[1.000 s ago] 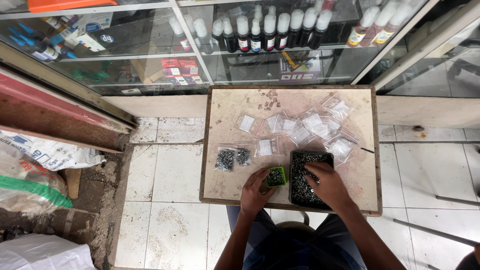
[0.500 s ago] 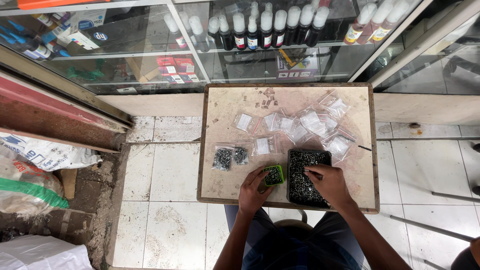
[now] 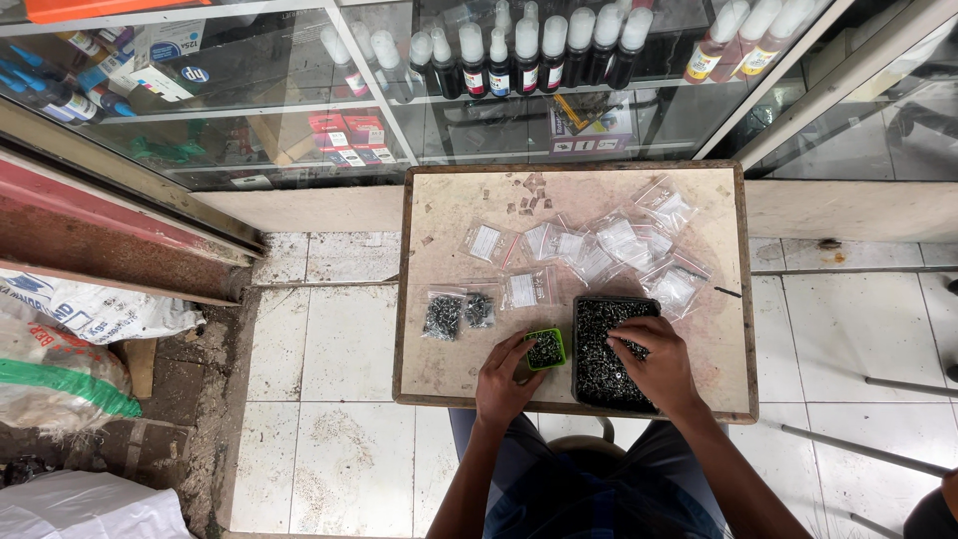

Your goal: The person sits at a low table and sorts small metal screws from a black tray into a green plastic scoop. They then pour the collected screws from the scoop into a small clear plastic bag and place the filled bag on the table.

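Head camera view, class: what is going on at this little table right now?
A seated person works at a small wooden table. The left hand steadies a small green container of tiny dark parts. The right hand rests its fingers in a black tray filled with the same small dark pieces. Two filled clear bags lie to the left, and a scatter of empty-looking clear bags sits further up the table.

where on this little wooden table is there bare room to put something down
Bare patches: the table's near-left corner, below the two filled screw bags; the far-left strip beside the empty clear bags. Crowded: the middle and far right, and the near edge, where the left hand holds a small green cup and the right hand rests in the black tray.
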